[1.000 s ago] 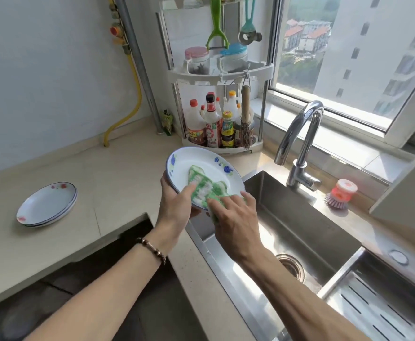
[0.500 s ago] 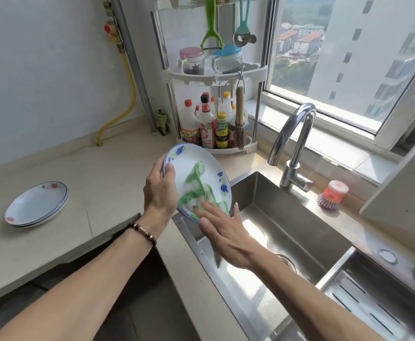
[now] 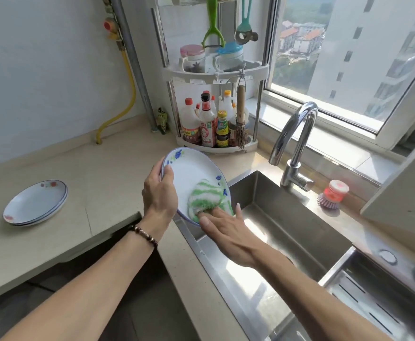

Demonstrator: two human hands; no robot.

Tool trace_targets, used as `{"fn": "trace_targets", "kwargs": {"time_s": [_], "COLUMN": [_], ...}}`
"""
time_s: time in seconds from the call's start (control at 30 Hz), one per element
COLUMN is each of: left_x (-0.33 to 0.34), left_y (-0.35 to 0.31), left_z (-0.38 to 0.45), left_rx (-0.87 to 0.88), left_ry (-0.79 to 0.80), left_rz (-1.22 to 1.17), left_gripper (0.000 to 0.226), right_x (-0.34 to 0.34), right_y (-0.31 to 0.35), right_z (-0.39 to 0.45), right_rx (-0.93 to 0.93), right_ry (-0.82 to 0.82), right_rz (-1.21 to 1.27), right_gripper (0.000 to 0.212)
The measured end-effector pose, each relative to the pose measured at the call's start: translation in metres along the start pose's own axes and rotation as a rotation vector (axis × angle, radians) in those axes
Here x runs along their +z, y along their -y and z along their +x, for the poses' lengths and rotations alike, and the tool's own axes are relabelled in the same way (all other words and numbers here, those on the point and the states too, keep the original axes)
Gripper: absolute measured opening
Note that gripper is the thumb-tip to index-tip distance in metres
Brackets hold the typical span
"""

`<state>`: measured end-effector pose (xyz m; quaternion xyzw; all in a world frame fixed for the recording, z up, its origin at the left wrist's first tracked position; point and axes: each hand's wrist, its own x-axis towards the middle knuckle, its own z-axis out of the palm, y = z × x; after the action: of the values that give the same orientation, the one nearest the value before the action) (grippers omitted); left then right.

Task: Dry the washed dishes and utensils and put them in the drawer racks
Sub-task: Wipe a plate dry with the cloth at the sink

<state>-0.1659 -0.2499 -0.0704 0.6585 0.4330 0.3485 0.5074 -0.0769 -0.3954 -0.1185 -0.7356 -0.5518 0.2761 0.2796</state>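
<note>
Forearms: two bare arms reach in from the bottom edge — a beaded bracelet [image 3: 144,236] circles the left wrist.
Right hand: the right hand [image 3: 228,231] lies palm-down at the plate's lower rim, its fingers [image 3: 210,222] straight and close together, pressing a green-and-white cloth [image 3: 206,196] against the plate's face.
Left hand: the left hand [image 3: 159,194] grips the plate's left rim, thumb curled over the front edge, the other fingers hidden behind it.
Plate: a white plate with blue flowers [image 3: 193,175] is held tilted, face toward the camera, above the seam where the counter meets the sink's near-left corner.
Cloth: bunched on the plate's lower right part, partly under the right hand's fingertips.
Sink: a steel sink [image 3: 287,232] lies below and right of the plate; sunlight falls on its floor.
Counter: a pale counter [image 3: 98,183] carries a stack of white plates with red flowers [image 3: 35,203], well apart to the left.
Tap: a curved chrome tap [image 3: 296,146] stands behind the sink, with a red-topped dish brush [image 3: 333,194] on the ledge to its right.
Corner rack: a white two-tier rack [image 3: 216,75] in the far corner holds sauce bottles [image 3: 207,124] below and lidded jars [image 3: 193,59] above — a green peeler [image 3: 212,23] hangs over them.
Window: beyond the glass, tall pale buildings and red roofs.
</note>
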Motion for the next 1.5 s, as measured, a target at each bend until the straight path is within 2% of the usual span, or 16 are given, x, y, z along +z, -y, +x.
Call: {"fn": "trace_targets", "kwargs": {"time_s": [0.1,0.2,0.27,0.4,0.5,0.63,0.73,0.8,0.9,1.03,1.13,1.23,1.37,1.5], "left_x": [-0.004,-0.007,-0.008,-0.005,-0.007,-0.015,-0.014,-0.012,-0.008,-0.002,-0.002,-0.001,-0.003,-0.014], "left_y": [0.001,0.001,0.003,0.006,0.006,0.004,0.006,0.005,0.003,0.006,0.010,0.008,0.005,0.000], "left_z": [0.002,-0.003,-0.003,-0.009,-0.008,0.002,0.003,0.003,0.000,-0.011,-0.010,-0.007,-0.006,0.002], "left_rx": [0.010,0.009,-0.015,-0.105,-0.128,-0.152,-0.142,-0.151,-0.144,-0.176,-0.154,-0.120,-0.146,-0.167], "left_ry": [0.072,0.159,0.182,0.325,0.316,0.214,0.161,0.118,0.174,0.378,0.442,0.468,0.425,0.309], "left_rz": [0.033,0.032,0.014,-0.045,-0.080,-0.059,-0.043,-0.032,0.050,0.105,0.140,0.154,0.118,0.086], "left_gripper": [0.057,0.041,0.031,0.030,0.030,0.030,0.030,0.029,0.031,0.026,0.027,0.026,0.027,0.026], "right_x": [0.000,-0.016,-0.016,-0.019,-0.029,-0.029,-0.017,-0.006,0.006,0.014,0.013,0.004,-0.010,-0.016], "right_y": [-0.014,-0.029,-0.024,-0.011,-0.013,-0.025,-0.016,-0.007,0.003,0.008,0.002,-0.001,-0.017,-0.044], "right_z": [-0.007,0.001,0.012,0.036,0.037,0.015,-0.003,-0.010,-0.014,-0.002,0.012,0.022,0.032,0.010], "right_rx": [-0.028,0.061,0.025,-0.074,-0.063,-0.026,-0.013,-0.084,-0.169,-0.171,-0.158,-0.084,-0.010,0.019], "right_ry": [0.011,-0.035,-0.062,-0.142,-0.106,-0.065,-0.020,0.015,0.074,0.044,0.002,-0.068,-0.142,-0.095], "right_rz": [-0.022,-0.214,-0.282,-0.329,-0.391,-0.382,-0.265,-0.141,-0.054,0.004,-0.132,-0.227,-0.440,-0.492], "right_gripper": [0.093,0.080,0.080,0.079,0.068,0.084,0.065,0.056,0.043,0.088,0.099,0.100,0.080,0.088]}}
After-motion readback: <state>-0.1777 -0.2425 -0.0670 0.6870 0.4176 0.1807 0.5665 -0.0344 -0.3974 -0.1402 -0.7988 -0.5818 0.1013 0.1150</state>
